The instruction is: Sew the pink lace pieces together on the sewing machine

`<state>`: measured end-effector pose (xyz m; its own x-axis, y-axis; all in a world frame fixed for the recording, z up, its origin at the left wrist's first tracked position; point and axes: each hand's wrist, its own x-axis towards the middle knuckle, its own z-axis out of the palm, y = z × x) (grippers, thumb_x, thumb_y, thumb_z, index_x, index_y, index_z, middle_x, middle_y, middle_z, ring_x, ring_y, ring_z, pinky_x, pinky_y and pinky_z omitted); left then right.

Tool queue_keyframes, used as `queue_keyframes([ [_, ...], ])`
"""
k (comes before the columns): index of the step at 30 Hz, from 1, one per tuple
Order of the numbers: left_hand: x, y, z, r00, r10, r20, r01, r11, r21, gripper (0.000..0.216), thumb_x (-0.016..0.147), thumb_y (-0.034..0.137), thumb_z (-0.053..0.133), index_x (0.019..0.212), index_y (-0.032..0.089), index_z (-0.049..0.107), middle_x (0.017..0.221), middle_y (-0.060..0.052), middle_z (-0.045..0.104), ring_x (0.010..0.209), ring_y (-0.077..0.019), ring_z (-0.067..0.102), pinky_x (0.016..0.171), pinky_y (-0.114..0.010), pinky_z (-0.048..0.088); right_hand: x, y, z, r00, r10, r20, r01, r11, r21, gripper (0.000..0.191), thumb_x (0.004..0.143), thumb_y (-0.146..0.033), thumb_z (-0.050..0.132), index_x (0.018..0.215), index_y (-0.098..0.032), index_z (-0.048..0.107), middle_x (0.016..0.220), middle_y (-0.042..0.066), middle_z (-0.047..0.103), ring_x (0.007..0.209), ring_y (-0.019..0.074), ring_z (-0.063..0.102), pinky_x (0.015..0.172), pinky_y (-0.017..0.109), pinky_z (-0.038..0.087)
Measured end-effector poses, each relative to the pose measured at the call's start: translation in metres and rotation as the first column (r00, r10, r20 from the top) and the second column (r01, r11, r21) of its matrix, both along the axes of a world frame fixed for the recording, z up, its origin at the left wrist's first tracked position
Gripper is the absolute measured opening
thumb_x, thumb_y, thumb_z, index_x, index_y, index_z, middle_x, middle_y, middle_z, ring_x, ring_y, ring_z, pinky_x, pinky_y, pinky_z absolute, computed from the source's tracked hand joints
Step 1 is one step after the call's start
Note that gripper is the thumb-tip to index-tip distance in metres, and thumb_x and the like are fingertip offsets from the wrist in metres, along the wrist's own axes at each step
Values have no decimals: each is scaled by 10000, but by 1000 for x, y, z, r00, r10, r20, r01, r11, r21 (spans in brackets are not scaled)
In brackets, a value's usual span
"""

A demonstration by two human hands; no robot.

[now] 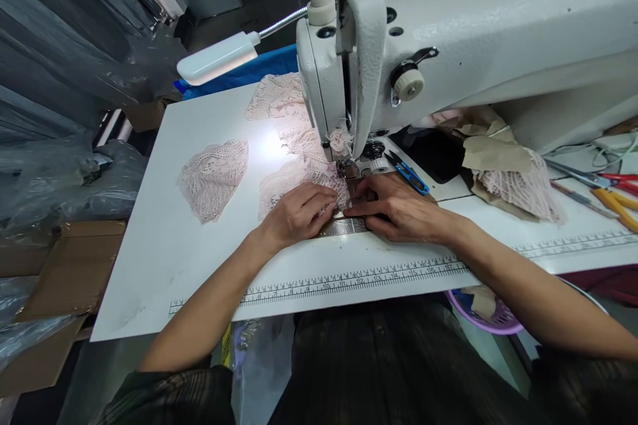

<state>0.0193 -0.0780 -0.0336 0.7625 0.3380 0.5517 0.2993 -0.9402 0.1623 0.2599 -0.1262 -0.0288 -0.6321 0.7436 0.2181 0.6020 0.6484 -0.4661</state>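
Note:
My left hand [298, 214] lies on a piece of pale pink lace [294, 180], its fingers curled and pinching the lace edge in front of the presser foot [349, 169] of a white sewing machine [448, 46]. My right hand [399, 207] rests flat beside it on the machine bed, fingers pressed together on the lace edge near the needle. Another lace piece [213, 178] lies loose to the left on the white table [164, 265].
Blue thread snips [409, 174] lie just behind my right hand. More lace and brown paper [513, 179] sit under the machine arm. Red and yellow tools [615, 192] are far right. A lamp [219, 58] hangs over the table. A purple basket [486, 315] sits below.

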Motion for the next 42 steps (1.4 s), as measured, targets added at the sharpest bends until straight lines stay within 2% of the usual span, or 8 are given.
queue_keyframes([
  [3,7,-4,0,995,69,77,-73,996,55,34,916,136,560,931,140,590,952,-98,710,908,-174,683,739,-320,612,-1,0,2,1000,9,6,-9,1000,10,409,841,-152,519,1163,-323,706,1089,96,576,1041,248,534,936,456,438],
  [7,9,-5,1,995,38,-96,-31,997,74,71,939,167,526,926,144,593,955,-91,714,873,-177,677,757,-340,592,-1,1,2,1000,10,0,-10,1000,-11,398,862,-169,508,1170,-333,700,1088,92,571,1039,236,534,945,452,433],
  [11,0,-1,4,970,-71,-233,73,997,0,148,893,175,552,1025,137,606,1040,-95,704,918,-195,662,790,-362,565,0,0,0,1000,5,0,-5,1000,-16,385,873,-187,502,1167,-342,698,1095,80,575,1045,223,535,958,442,430],
  [19,-1,-1,6,959,-26,-281,48,996,73,91,882,200,566,887,150,643,1081,-82,713,841,-183,656,777,-368,521,0,0,-1,1000,19,-9,-19,1000,1,372,857,-191,507,1123,-339,721,1093,83,585,1054,237,543,952,447,431],
  [25,-1,1,1,974,-72,-214,89,994,69,134,888,203,587,985,126,637,1074,-104,709,877,-184,661,754,-338,534,6,3,3,996,46,-80,-52,996,-75,343,847,-207,532,1112,-299,729,1119,79,611,1074,234,556,978,430,429],
  [29,-2,2,-2,972,-69,-225,95,990,106,170,875,169,600,1037,137,640,1073,-93,708,855,-184,657,723,-333,529,12,9,3,976,-66,-206,36,989,-146,383,843,-169,505,1169,-220,699,1122,80,645,1005,207,596,936,369,475],
  [33,-1,1,-1,973,-55,-223,89,986,143,142,874,151,598,1006,143,650,1062,-86,712,832,-184,653,705,-335,522,9,9,-5,974,-126,-189,114,991,-70,434,843,-124,469,1223,-192,667,1114,93,642,1009,210,585,929,365,479],
  [42,1,1,1,975,-63,-211,97,983,155,102,892,161,582,964,138,651,1022,-91,722,807,-173,659,716,-336,537,6,9,-15,998,-19,-55,24,996,86,400,859,-159,517,1217,-227,682,1079,122,566,934,225,547,851,390,491],
])
